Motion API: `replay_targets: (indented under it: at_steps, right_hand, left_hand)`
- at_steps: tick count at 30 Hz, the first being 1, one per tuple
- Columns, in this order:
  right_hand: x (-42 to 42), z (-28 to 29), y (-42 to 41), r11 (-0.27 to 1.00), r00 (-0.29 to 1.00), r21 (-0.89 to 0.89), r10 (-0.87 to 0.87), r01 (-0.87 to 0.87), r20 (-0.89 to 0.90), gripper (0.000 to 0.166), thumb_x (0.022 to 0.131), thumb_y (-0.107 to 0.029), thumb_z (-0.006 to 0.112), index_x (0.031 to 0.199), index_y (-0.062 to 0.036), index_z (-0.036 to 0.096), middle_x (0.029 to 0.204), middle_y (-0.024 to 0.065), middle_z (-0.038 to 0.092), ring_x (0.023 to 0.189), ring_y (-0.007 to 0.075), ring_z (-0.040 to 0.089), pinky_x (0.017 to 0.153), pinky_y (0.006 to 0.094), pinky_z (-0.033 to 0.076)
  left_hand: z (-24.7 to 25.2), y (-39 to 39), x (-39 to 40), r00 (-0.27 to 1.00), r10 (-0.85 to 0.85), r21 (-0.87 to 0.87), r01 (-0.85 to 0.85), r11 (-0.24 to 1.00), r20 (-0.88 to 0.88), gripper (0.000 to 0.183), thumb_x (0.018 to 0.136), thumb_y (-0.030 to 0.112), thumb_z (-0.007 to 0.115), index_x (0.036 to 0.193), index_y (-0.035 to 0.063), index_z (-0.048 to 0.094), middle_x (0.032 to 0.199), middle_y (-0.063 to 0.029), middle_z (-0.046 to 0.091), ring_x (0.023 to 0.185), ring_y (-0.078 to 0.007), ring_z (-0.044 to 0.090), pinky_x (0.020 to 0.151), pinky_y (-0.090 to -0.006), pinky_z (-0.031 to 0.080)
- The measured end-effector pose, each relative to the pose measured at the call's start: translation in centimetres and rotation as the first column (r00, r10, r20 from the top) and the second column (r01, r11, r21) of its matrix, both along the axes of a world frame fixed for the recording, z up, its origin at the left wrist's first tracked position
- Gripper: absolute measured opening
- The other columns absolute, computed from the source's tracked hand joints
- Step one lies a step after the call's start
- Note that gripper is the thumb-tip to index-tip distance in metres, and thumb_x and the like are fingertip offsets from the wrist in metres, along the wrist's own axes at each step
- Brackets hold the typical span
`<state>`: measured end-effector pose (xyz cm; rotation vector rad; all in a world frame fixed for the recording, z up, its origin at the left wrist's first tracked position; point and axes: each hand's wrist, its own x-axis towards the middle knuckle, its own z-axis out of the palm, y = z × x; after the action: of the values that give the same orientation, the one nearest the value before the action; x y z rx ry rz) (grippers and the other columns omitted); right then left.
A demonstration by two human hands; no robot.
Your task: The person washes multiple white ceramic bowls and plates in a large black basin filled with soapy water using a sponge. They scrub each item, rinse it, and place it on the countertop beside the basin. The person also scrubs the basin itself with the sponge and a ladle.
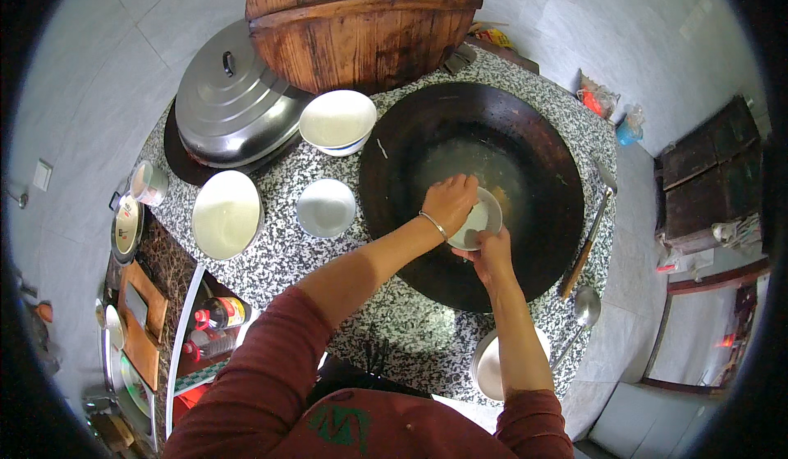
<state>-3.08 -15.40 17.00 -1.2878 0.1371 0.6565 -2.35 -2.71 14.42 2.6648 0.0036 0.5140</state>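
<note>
A small white bowl is tilted above the wok, with pale contents or a pale inside showing. My right hand grips its near rim, thumb on the inner side. At the bowl's left rim, my left hand is curled, knuckles up; whether its fingers hold anything is hidden. A bangle circles that wrist. Below both hands lies a large dark wok, set into the speckled counter. Cloudy liquid with a yellowish patch fills its bottom.
Left of the wok stand a large white bowl, a small bowl and a cream bowl. A metal lid and a round wooden lid are behind. On the right lie a spatula and a ladle.
</note>
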Motion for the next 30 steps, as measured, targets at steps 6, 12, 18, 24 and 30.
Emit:
replay_targets:
  at_steps: [6, 12, 18, 24, 30]
  right_hand:
    - [0.0, 0.5, -0.1, 1.000, 0.997, 0.007, -0.008, 0.008, -0.080, 0.046, 0.070, 0.004, 0.035, 0.116, 0.0039, 0.037, 0.103, 0.0204, 0.050, 0.084, 0.0331, 0.058, 0.058, 0.0411, 0.055]
    - [0.6, 0.1, -0.6, 0.999, 0.993, 0.048, 0.017, -0.011, -0.121, 0.045, 0.073, 0.006, 0.034, 0.118, 0.0007, 0.035, 0.106, 0.0187, 0.049, 0.085, 0.0343, 0.058, 0.058, 0.0413, 0.056]
    - [0.0, -0.1, -0.5, 0.999, 0.993, 0.033, -0.021, 0.025, -0.120, 0.049, 0.067, 0.005, 0.038, 0.116, 0.0042, 0.036, 0.104, 0.0190, 0.049, 0.084, 0.0345, 0.058, 0.057, 0.0432, 0.055]
    - [0.6, 0.0, -0.9, 0.999, 0.988, 0.019, 0.035, -0.032, -0.150, 0.046, 0.072, 0.005, 0.034, 0.118, 0.0021, 0.035, 0.109, 0.0202, 0.047, 0.088, 0.0347, 0.057, 0.062, 0.0421, 0.056]
    - [0.3, 0.2, -1.2, 1.000, 0.989, 0.014, 0.017, -0.015, -0.149, 0.048, 0.068, 0.004, 0.039, 0.116, 0.0051, 0.036, 0.105, 0.0190, 0.049, 0.085, 0.0341, 0.058, 0.059, 0.0430, 0.054]
  left_hand:
    - [1.6, -0.3, -0.2, 0.999, -0.030, 0.025, 0.030, 0.999, -0.021, 0.025, 0.074, 0.025, 0.059, 0.086, 0.0053, 0.047, 0.081, -0.0116, 0.055, 0.077, -0.0281, 0.057, 0.061, -0.0376, 0.046]
    - [0.5, 0.1, 0.1, 1.000, -0.017, -0.047, 0.015, 0.999, -0.025, 0.025, 0.077, 0.027, 0.056, 0.087, 0.0054, 0.051, 0.081, -0.0123, 0.058, 0.070, -0.0296, 0.059, 0.059, -0.0383, 0.046]
    - [1.8, 0.0, 0.1, 0.987, -0.043, -0.034, 0.038, 0.999, -0.152, 0.025, 0.079, 0.029, 0.053, 0.087, 0.0051, 0.053, 0.080, -0.0131, 0.059, 0.069, -0.0297, 0.059, 0.057, -0.0387, 0.046]
    - [1.8, -0.1, 0.0, 0.994, -0.037, -0.047, 0.033, 0.998, -0.099, 0.030, 0.078, 0.034, 0.054, 0.083, 0.0043, 0.054, 0.078, -0.0129, 0.059, 0.067, -0.0302, 0.059, 0.056, -0.0396, 0.046]
    - [1.7, 0.0, 0.4, 0.978, -0.069, 0.002, 0.071, 0.997, -0.195, 0.025, 0.078, 0.027, 0.054, 0.086, 0.0038, 0.053, 0.078, -0.0143, 0.059, 0.067, -0.0311, 0.059, 0.057, -0.0410, 0.046]
